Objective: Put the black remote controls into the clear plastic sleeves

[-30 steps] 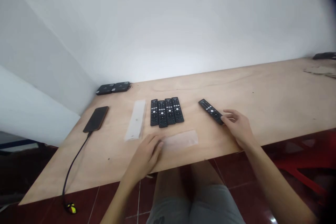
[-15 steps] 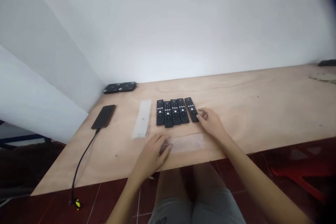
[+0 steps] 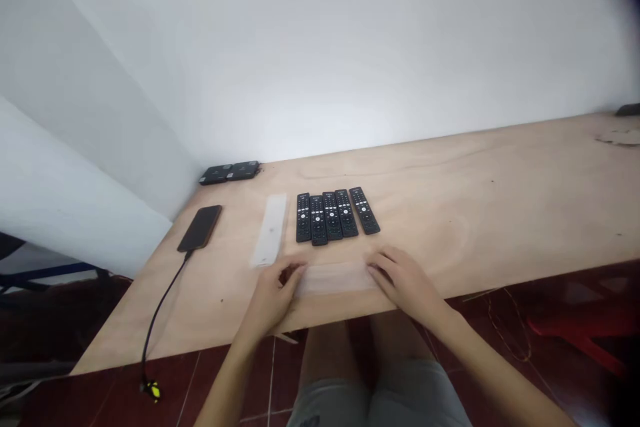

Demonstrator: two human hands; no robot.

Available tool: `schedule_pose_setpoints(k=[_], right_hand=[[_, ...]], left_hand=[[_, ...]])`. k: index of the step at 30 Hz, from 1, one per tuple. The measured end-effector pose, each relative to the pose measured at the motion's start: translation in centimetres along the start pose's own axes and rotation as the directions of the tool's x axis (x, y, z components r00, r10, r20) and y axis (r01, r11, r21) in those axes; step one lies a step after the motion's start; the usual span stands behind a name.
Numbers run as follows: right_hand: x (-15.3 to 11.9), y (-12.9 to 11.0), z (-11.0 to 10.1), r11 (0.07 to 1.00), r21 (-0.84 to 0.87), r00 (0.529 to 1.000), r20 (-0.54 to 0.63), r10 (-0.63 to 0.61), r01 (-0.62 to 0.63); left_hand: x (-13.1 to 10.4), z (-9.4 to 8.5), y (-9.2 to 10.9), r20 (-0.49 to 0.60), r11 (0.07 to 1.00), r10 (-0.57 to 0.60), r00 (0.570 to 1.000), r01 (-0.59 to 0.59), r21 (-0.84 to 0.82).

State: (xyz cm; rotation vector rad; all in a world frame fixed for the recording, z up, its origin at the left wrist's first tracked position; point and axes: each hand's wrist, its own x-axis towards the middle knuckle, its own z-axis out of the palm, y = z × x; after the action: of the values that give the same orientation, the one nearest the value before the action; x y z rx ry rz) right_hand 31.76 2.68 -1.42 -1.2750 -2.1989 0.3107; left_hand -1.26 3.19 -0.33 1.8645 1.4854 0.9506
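A clear plastic sleeve [image 3: 335, 278] lies crosswise near the table's front edge, between my hands. My left hand [image 3: 275, 290] has thumb and fingers closed at its left end. At the other end, my right hand [image 3: 403, 280] pinches the sleeve's edge. Just beyond are several black remote controls [image 3: 331, 215], side by side with their buttons up. One remote control [image 3: 365, 210] lies slightly apart on the right, tilted. To their left is a stack of flat clear plastic sleeves [image 3: 270, 230].
A phone [image 3: 200, 227] with a black cable [image 3: 159, 313] hanging over the front edge lies at left. Two black boxes [image 3: 229, 173] sit at the back left corner by the wall [image 3: 350, 47]. A red stool [image 3: 580, 340] stands below at right.
My right hand has left the separate remote control and come down to the sleeve's right end. My left hand has moved left, and the sleeve has shifted left with it.
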Motion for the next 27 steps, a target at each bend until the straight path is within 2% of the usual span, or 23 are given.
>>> schedule_pose_setpoints(k=[7,13,18,23,27], right_hand=[[-1.5,3.1,-1.6,0.998,0.047,0.999,-0.027,0.034,-0.033],[-2.2,3.9,-1.9,0.999,0.031,0.998,-0.041,0.04,-0.039],[-2.0,3.7,-2.3,0.996,0.07,0.998,-0.028,0.058,-0.056],[-1.9,4.6,-2.8,0.978,0.179,0.994,-0.003,0.108,-0.106],[-2.1,4.4,-2.6,0.985,0.17,0.996,-0.074,0.051,-0.038]], left_hand=[[0.2,-0.2,-0.9,-0.109,0.994,-0.107,0.988,0.105,-0.023],[-0.4,-0.1,-0.2,-0.238,0.99,-0.069,0.969,0.097,0.107],[-1.4,0.2,-0.2,-0.148,0.948,0.094,0.985,-0.043,0.315],[-2.0,-0.2,-1.0,-0.141,0.941,0.109,0.984,-0.056,0.335],[-2.1,-0.1,-1.0,-0.112,0.942,0.124,0.986,-0.081,0.326]])
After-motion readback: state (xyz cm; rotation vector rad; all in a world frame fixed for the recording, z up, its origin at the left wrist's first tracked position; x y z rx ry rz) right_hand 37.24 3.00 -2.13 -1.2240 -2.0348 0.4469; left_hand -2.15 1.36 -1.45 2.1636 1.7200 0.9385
